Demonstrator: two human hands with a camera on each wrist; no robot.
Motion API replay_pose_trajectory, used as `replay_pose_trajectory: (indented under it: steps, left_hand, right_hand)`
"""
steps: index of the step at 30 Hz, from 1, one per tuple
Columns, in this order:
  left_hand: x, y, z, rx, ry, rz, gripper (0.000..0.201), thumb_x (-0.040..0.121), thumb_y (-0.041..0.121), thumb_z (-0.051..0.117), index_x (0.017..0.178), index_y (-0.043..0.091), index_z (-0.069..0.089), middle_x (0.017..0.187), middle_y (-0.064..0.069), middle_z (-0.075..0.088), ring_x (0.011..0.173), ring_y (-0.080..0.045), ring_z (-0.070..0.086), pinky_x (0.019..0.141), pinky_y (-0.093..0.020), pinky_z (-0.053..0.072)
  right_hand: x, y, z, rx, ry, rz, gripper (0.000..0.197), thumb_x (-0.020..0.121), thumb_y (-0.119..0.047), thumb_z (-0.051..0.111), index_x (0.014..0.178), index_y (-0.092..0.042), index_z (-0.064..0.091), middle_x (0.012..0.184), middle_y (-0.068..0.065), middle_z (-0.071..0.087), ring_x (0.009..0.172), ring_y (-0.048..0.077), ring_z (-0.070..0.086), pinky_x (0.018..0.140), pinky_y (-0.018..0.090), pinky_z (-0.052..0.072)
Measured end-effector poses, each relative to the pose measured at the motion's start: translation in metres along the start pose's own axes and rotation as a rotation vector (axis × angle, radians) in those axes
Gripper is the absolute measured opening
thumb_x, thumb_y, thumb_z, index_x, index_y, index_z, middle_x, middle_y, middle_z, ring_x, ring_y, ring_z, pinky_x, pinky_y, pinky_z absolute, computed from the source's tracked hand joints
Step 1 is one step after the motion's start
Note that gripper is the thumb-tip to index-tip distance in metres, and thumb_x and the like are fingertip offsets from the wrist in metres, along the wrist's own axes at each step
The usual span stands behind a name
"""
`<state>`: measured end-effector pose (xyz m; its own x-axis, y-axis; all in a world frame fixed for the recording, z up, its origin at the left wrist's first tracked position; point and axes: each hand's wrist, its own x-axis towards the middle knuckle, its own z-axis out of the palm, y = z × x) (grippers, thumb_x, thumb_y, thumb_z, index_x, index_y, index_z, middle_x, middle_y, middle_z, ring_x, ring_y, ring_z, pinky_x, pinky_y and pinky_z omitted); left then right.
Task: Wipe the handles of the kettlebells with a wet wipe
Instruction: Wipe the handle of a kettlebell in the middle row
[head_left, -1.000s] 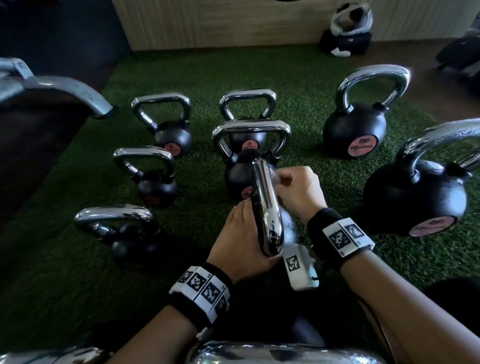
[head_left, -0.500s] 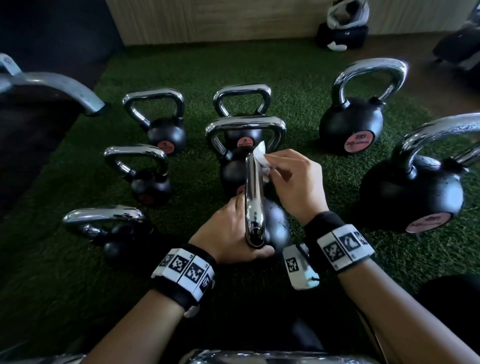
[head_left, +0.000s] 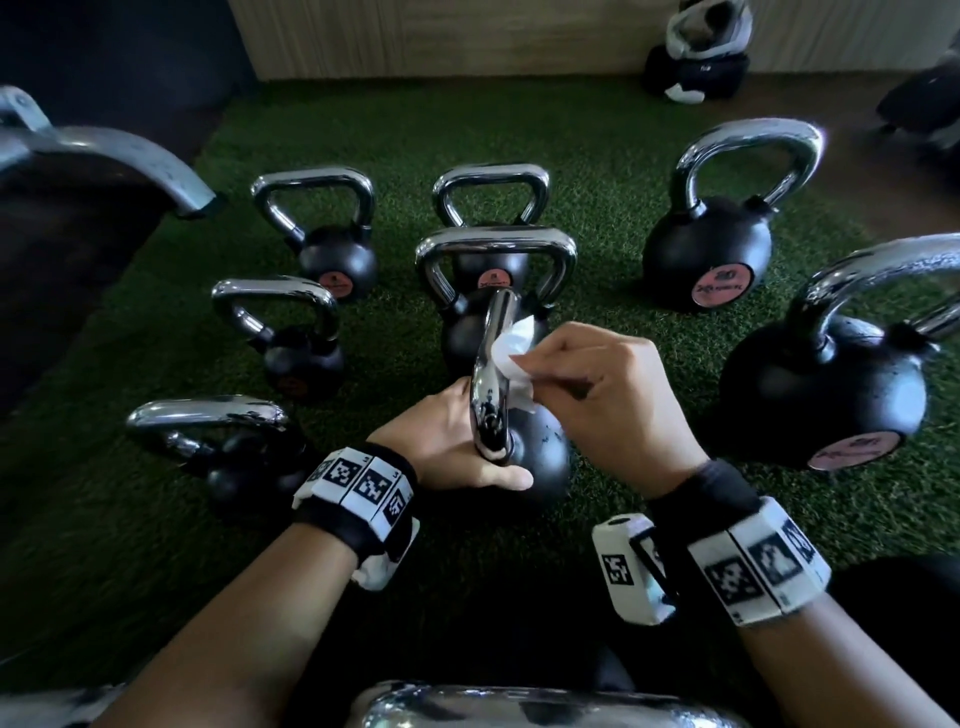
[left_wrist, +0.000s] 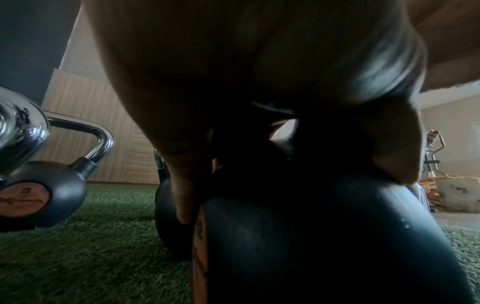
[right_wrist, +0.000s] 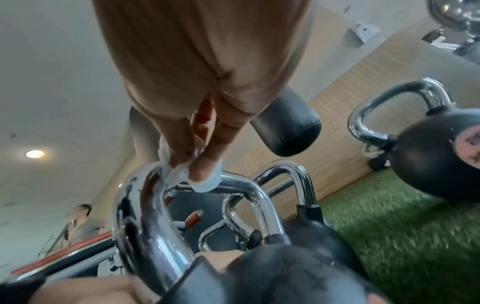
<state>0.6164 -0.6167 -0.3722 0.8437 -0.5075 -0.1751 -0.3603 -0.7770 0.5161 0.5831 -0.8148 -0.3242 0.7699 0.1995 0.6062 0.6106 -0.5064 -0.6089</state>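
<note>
A black kettlebell (head_left: 543, 460) stands on the turf in front of me, its chrome handle (head_left: 491, 379) seen end-on. My left hand (head_left: 447, 452) grips it low down where handle meets body; in the left wrist view its fingers (left_wrist: 185, 185) and thumb lie against the dark body (left_wrist: 311, 236). My right hand (head_left: 608, 395) pinches a white wet wipe (head_left: 514, 358) against the right side of the handle. The right wrist view shows the fingertips (right_wrist: 201, 170) pressing the wipe (right_wrist: 179, 176) onto the handle's curved top (right_wrist: 145, 205).
Several more chrome-handled kettlebells stand on the green turf (head_left: 597, 166): small ones at left (head_left: 306, 338), one just behind (head_left: 493, 249), two big ones at right (head_left: 826, 400). Another handle (head_left: 519, 706) lies at the bottom edge. A bench frame (head_left: 104, 150) sits left.
My right hand has slid the wipe from the handle's far top end back toward me along its right side. The left hand keeps its grip; the view shifted slightly.
</note>
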Motion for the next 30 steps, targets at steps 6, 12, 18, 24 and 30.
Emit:
replay_pose_trajectory:
  steps: [6, 12, 18, 24, 30]
  left_hand:
    - [0.009, -0.007, -0.001, -0.138, -0.001, 0.062, 0.095, 0.064, 0.069, 0.082, 0.147, 0.045, 0.042, 0.147, 0.018, 0.052, 0.138, -0.006, 0.049, 0.117, -0.039, 0.04]
    - [0.015, -0.006, -0.005, -0.082, -0.01, 0.095, 0.073, 0.07, 0.062, 0.08, 0.134, 0.047, 0.049, 0.142, 0.012, 0.055, 0.135, -0.014, 0.051, 0.115, -0.044, 0.042]
    - [0.012, -0.015, -0.002, -0.071, -0.085, -0.021, 0.038, 0.076, 0.044, 0.089, 0.107, 0.031, 0.072, 0.103, 0.018, 0.065, 0.1, -0.002, 0.063, 0.088, -0.019, 0.047]
    - [0.003, -0.006, 0.006, -0.07, -0.064, 0.089, 0.07, 0.072, 0.058, 0.086, 0.134, 0.047, 0.056, 0.14, 0.009, 0.059, 0.13, -0.013, 0.054, 0.113, -0.031, 0.043]
    - [-0.019, -0.001, 0.012, -0.086, 0.07, 0.137, 0.092, 0.066, 0.044, 0.095, 0.144, 0.03, 0.047, 0.145, -0.005, 0.051, 0.137, -0.022, 0.048, 0.113, -0.029, 0.04]
  right_hand:
    - [0.003, 0.003, 0.005, 0.116, -0.009, 0.177, 0.019, 0.078, 0.001, 0.082, 0.091, -0.012, 0.083, 0.082, -0.012, 0.073, 0.074, -0.004, 0.067, 0.071, 0.01, 0.049]
    - [-0.006, -0.002, 0.002, 0.299, -0.084, 0.283, 0.013, 0.08, -0.002, 0.084, 0.088, -0.012, 0.083, 0.081, -0.004, 0.08, 0.074, 0.011, 0.076, 0.072, 0.026, 0.061]
    - [-0.022, 0.015, 0.012, 0.207, -0.237, 0.351, 0.017, 0.075, -0.005, 0.087, 0.079, -0.02, 0.08, 0.074, -0.009, 0.075, 0.068, -0.005, 0.066, 0.068, 0.019, 0.051]
    - [-0.005, 0.023, 0.007, 0.164, -0.453, 0.326, 0.026, 0.083, -0.003, 0.078, 0.1, -0.023, 0.083, 0.091, -0.01, 0.08, 0.085, -0.003, 0.072, 0.079, 0.016, 0.052]
    - [-0.007, 0.018, 0.011, 0.388, -0.663, 0.357, 0.029, 0.088, 0.004, 0.073, 0.091, -0.024, 0.081, 0.092, -0.003, 0.081, 0.087, 0.006, 0.072, 0.082, 0.024, 0.056]
